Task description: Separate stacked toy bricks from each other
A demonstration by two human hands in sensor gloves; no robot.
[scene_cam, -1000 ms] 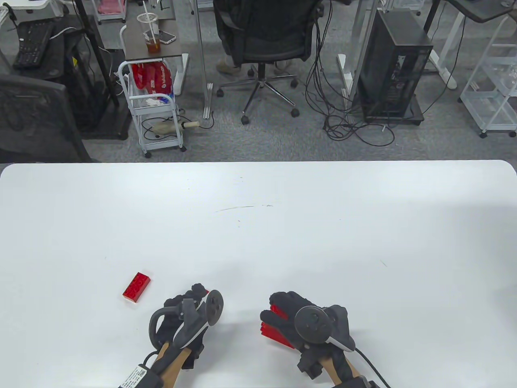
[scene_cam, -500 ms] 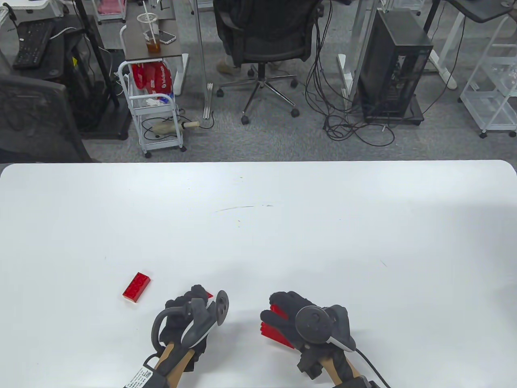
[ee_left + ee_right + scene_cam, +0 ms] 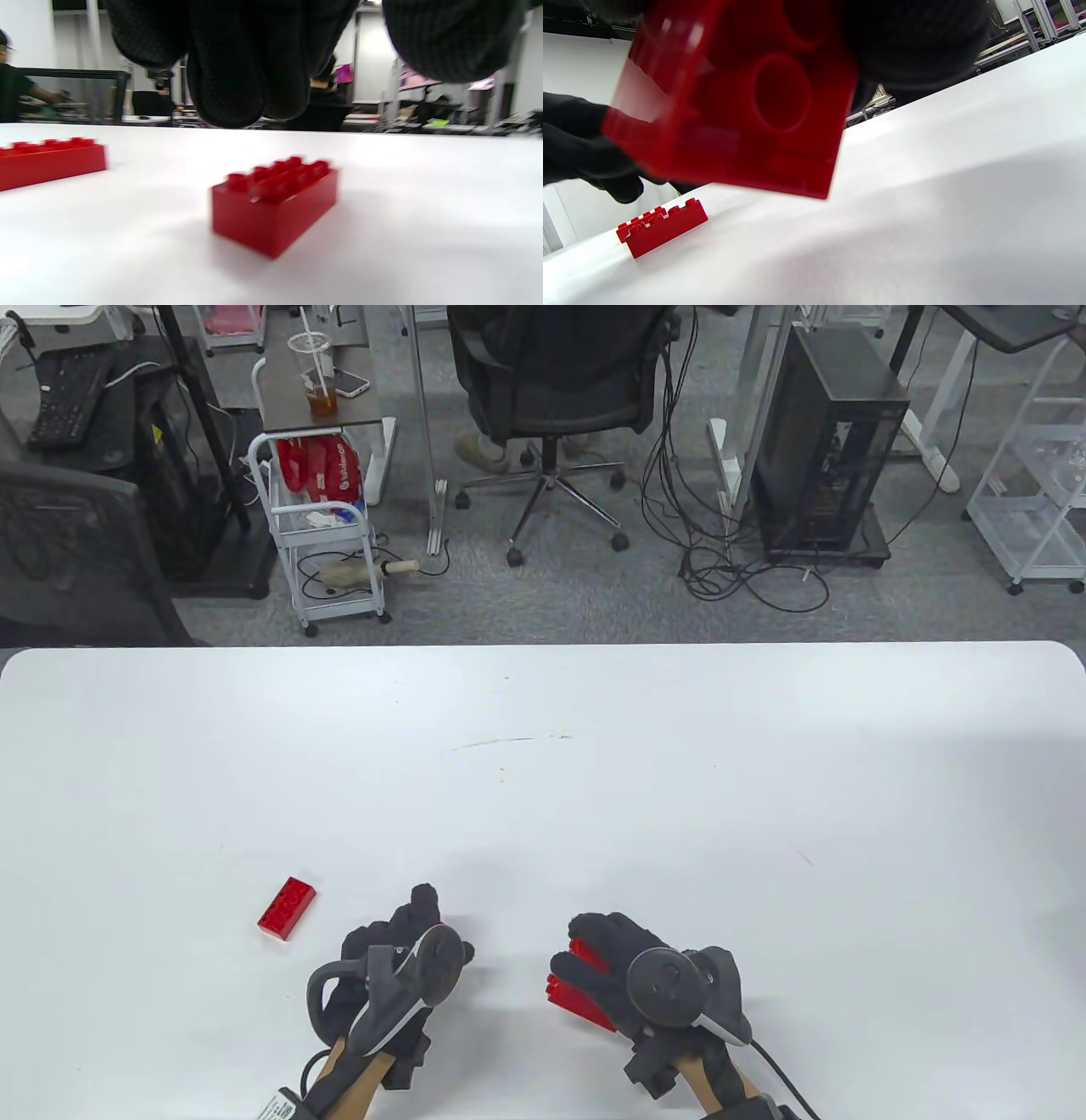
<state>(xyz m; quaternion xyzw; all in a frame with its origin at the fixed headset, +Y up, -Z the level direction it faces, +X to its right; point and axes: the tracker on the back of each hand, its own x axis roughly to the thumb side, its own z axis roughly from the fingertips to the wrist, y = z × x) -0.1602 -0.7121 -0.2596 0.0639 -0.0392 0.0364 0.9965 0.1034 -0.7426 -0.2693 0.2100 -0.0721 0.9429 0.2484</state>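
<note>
I see my right hand (image 3: 645, 984) gripping a stack of red toy bricks (image 3: 581, 997), fingers curled over its top; the right wrist view shows the stack's hollow underside (image 3: 746, 97) lifted clear of the white table (image 3: 679, 780). My left hand (image 3: 399, 959) holds nothing: its fingers (image 3: 237, 63) hang above a short red brick (image 3: 275, 203) standing free on the table. A long red brick (image 3: 288, 908) lies apart, beyond and left of that hand.

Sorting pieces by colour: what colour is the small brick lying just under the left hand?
Red: the small studded plastic brick shows best in the left wrist view.
</note>
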